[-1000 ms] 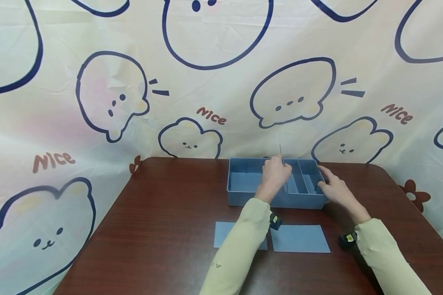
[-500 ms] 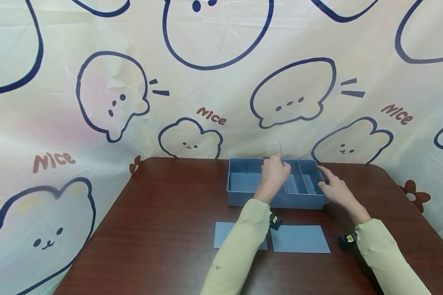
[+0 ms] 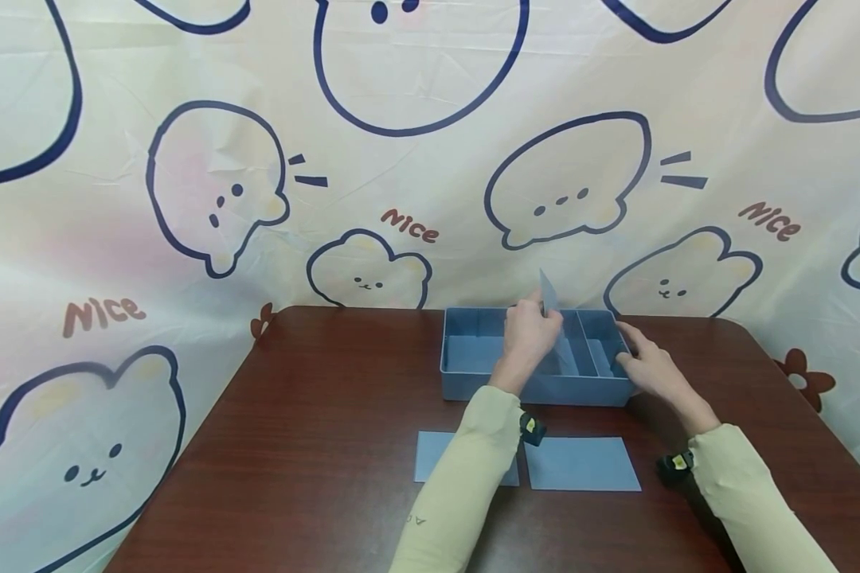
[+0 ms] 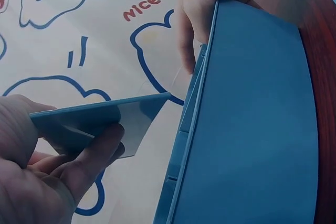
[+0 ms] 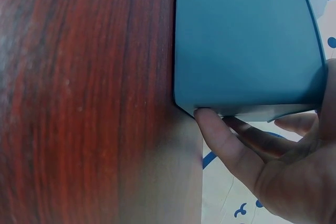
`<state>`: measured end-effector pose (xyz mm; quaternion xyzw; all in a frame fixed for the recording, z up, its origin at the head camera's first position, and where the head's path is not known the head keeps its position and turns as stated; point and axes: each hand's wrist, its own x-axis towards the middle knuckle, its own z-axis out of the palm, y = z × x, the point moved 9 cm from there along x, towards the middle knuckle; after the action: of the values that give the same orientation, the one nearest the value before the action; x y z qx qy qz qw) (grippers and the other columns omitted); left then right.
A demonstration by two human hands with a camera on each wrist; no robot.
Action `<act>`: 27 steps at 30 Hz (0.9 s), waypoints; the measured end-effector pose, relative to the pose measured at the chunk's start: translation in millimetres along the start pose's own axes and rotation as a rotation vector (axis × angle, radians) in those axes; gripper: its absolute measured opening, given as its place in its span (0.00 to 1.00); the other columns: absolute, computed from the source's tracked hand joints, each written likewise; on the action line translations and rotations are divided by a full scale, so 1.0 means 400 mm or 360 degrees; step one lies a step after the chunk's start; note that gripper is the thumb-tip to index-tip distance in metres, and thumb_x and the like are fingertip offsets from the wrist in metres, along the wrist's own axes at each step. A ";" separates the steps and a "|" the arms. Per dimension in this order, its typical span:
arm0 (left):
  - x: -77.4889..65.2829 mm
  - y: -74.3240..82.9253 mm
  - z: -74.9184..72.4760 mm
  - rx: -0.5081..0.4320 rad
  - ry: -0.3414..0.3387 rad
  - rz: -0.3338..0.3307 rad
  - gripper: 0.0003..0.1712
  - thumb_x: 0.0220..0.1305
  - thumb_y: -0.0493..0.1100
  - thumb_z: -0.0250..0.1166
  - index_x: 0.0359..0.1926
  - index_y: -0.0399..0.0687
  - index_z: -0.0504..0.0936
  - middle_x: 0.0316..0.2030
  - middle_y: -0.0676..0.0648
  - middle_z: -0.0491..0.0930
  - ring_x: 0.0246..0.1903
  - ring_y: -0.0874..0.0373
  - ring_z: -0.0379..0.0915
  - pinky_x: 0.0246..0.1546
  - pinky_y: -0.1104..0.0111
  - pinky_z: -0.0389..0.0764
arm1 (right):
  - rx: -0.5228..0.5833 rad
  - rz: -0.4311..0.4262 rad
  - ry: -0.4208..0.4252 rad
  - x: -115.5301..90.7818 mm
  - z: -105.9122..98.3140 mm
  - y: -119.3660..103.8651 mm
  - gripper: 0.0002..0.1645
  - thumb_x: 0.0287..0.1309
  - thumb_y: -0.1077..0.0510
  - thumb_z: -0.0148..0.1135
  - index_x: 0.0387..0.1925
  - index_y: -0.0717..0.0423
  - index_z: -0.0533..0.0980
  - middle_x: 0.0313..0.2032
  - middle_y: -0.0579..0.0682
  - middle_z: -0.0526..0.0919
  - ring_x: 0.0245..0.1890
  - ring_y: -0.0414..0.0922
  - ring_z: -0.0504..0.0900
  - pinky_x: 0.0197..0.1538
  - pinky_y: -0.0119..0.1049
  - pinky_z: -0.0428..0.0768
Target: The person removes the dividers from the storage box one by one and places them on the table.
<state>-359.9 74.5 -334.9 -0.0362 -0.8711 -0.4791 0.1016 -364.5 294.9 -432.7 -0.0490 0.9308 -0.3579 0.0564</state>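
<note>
A blue rectangular box (image 3: 580,390) with inner compartments stands at the far side of the table. My left hand (image 3: 529,338) is above its middle and pinches a thin blue divider panel (image 3: 548,293). In the left wrist view this panel (image 4: 94,116) lies between thumb and fingers, clear of the box's front wall (image 4: 252,114). At the box's right end, my right hand (image 3: 654,371) grips the end wall, thumb at the rim. The right wrist view has its fingers (image 5: 223,140) against the outside of that wall. My left hand hides part of the middle compartments.
Two flat blue panels lie on the brown table (image 3: 294,446) in front of the box: a left panel (image 3: 433,454), partly under my left sleeve, and a right panel (image 3: 584,464). One divider (image 3: 589,344) stands inside the box. A printed cloth (image 3: 416,175) hangs behind.
The divider panel in my left hand has risen slightly and turned, so its face shows where only an edge showed before. My right hand has stayed at the box's end.
</note>
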 end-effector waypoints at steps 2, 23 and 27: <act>-0.002 0.000 -0.002 -0.0017 -0.0005 -0.0009 0.26 0.68 0.42 0.56 0.67 0.52 0.73 0.50 0.43 0.85 0.18 0.61 0.70 0.17 0.72 0.66 | -0.0006 0.0004 0.0000 0.000 0.000 -0.001 0.39 0.70 0.57 0.38 0.78 0.54 0.39 0.72 0.74 0.48 0.61 0.79 0.64 0.34 0.52 0.85; -0.021 -0.021 -0.009 -0.0302 -0.0070 -0.0099 0.28 0.67 0.46 0.57 0.68 0.58 0.71 0.56 0.48 0.82 0.50 0.56 0.81 0.41 0.65 0.80 | 0.0013 -0.0001 0.0000 -0.008 -0.004 -0.006 0.39 0.71 0.57 0.38 0.78 0.53 0.39 0.73 0.74 0.47 0.62 0.78 0.64 0.37 0.54 0.85; -0.030 -0.019 -0.009 -0.0372 -0.0086 -0.0097 0.27 0.68 0.46 0.56 0.68 0.56 0.70 0.57 0.48 0.82 0.54 0.54 0.80 0.49 0.60 0.82 | 0.0028 -0.0021 0.0001 -0.008 -0.001 -0.007 0.39 0.71 0.58 0.38 0.78 0.52 0.39 0.73 0.73 0.47 0.61 0.77 0.65 0.36 0.53 0.85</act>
<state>-348.9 67.6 -341.8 -0.0342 -0.8125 -0.5791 0.0584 -361.2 293.4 -430.2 -0.0544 0.9272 -0.3665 0.0544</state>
